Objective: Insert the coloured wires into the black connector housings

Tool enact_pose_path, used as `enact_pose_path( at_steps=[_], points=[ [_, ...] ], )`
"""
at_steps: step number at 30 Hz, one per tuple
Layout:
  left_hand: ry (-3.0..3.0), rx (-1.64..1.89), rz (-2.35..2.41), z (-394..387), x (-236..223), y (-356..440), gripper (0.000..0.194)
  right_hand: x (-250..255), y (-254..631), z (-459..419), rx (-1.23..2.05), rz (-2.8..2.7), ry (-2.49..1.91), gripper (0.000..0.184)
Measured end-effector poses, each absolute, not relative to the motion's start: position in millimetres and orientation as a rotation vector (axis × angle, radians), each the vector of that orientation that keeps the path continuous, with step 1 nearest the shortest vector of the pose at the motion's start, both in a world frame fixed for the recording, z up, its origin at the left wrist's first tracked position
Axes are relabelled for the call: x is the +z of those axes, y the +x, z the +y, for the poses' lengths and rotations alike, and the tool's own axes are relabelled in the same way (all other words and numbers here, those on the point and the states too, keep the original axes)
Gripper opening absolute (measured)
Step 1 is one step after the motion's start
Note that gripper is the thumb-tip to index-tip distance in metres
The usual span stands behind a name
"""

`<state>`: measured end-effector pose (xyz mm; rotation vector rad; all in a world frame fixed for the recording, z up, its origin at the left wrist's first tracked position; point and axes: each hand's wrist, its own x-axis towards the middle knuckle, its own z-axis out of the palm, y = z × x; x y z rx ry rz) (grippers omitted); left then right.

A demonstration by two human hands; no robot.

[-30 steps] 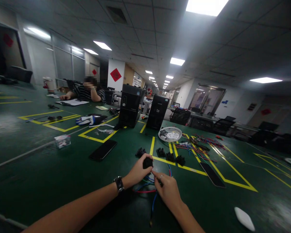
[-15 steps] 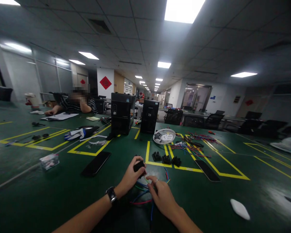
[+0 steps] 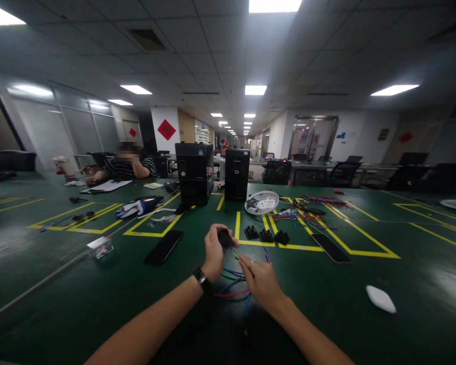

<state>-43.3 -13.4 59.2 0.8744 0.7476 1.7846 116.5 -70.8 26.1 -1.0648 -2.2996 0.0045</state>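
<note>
My left hand (image 3: 215, 251) is closed around a small black block-shaped part (image 3: 225, 238), held above the green table. In my right hand (image 3: 264, 281) the fingertips pinch a yellow-green wire (image 3: 236, 256), whose far end points at the underside of the black part. Whether the wire's tip is inside the part I cannot tell. Below both hands lie loops of blue, red and green wires (image 3: 231, 294). Just beyond my hands, several similar black parts (image 3: 266, 235) sit in a row on the table.
Two dark phones (image 3: 164, 247) (image 3: 331, 248) flank the hands. Further back stand two black computer towers (image 3: 194, 175) (image 3: 237, 175), a white basket (image 3: 262, 202) and a wire pile (image 3: 307, 218). A white rounded object (image 3: 380, 299) lies at right. Another person (image 3: 131, 165) sits at far left.
The view has tilted down and turned slightly left. My left hand has rotated, so the black part is turned further; my right hand keeps its pinch on the wire.
</note>
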Motion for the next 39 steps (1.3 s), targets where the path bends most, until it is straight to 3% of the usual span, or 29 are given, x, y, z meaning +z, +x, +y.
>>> enact_pose_path(
  at_steps=[3, 5, 13, 23, 27, 34, 39],
  points=[
    [0.681, 1.898, 0.906, 24.9, 83.1, -62.6, 0.029, 20.5, 116.1, -74.4, -0.077, -2.511, -1.067, 0.029],
    [1.002, 1.777, 1.128, 44.9, 86.5, -73.7, 0.030, 21.5, 114.3, -75.4, -0.089, -2.584, -1.066, 0.026],
    [1.660, 1.229, 1.494, 68.2, 32.2, -46.1, 0.029, 37.7, 115.1, -76.1, 0.008, -2.669, -0.819, 0.020],
    [2.184, 0.938, 1.743, 94.8, 24.6, -42.8, 0.024, 40.3, 135.5, -84.0, 0.371, -2.738, -0.698, 0.033],
    [2.328, 0.848, 1.667, 108.1, 31.9, -38.6, 0.022, 34.0, 137.8, -82.1, 0.566, -2.678, -0.627, 0.033],
    [2.298, 0.587, 1.084, 142.3, 37.7, -2.7, 0.047, 37.9, 143.7, -78.4, 0.709, -2.620, -0.671, 0.022],
    [2.275, 0.686, 1.089, 140.2, 37.4, 3.1, 0.048, 43.4, 143.3, -80.2, 0.693, -2.637, -0.677, 0.017]
  ],
)
